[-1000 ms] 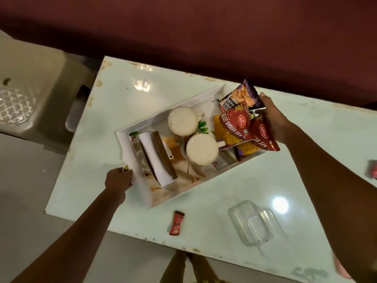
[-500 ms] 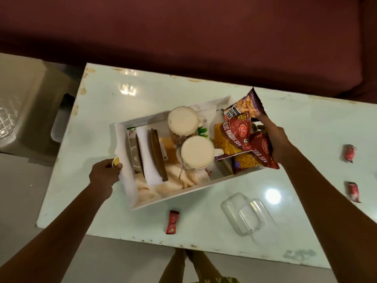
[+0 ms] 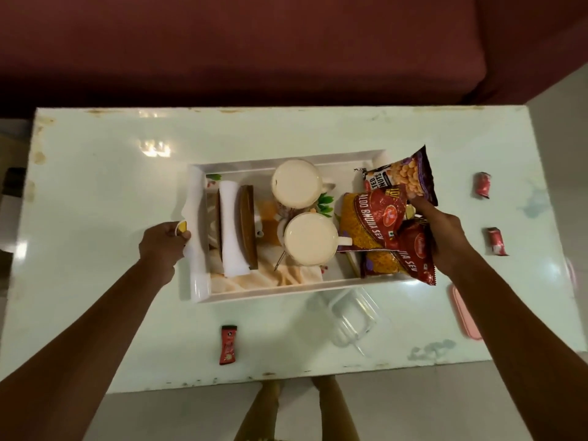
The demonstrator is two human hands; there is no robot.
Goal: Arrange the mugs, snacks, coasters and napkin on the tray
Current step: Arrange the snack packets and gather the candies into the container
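Far left, the left hand is clamped on the left end of the tray, fingers curled round the rim and the thumb, with its yellow nail, on top. The tray sits square on the pale table, a little left of its middle. A maroon sofa runs along behind the table.

Inside the tray, at the left end, a white roll lies front to back with brown coasters standing on edge on either side of it. A peach cloth is bunched on the floor along the near wall. In the middle come the two mugs: the far mug and the near mug, close together, both showing round cream tops, and the near one has its handle pointing right.

In front of the tray, a red sachet lies near the table's front edge, and a clear tub sits just off the near wall.

Now the right end: a sev pack leans beside the near mug, a second sev pack hangs out over the near right corner, and a nuts pack stands up behind them.

The right hand is in among those packs, one finger against the nuts pack. The other fingers are hidden, so I cannot tell whether they grip the rim or the packs.

Beyond it, two red wrappers lie well apart from the tray, and a pink lid sits at the right edge.
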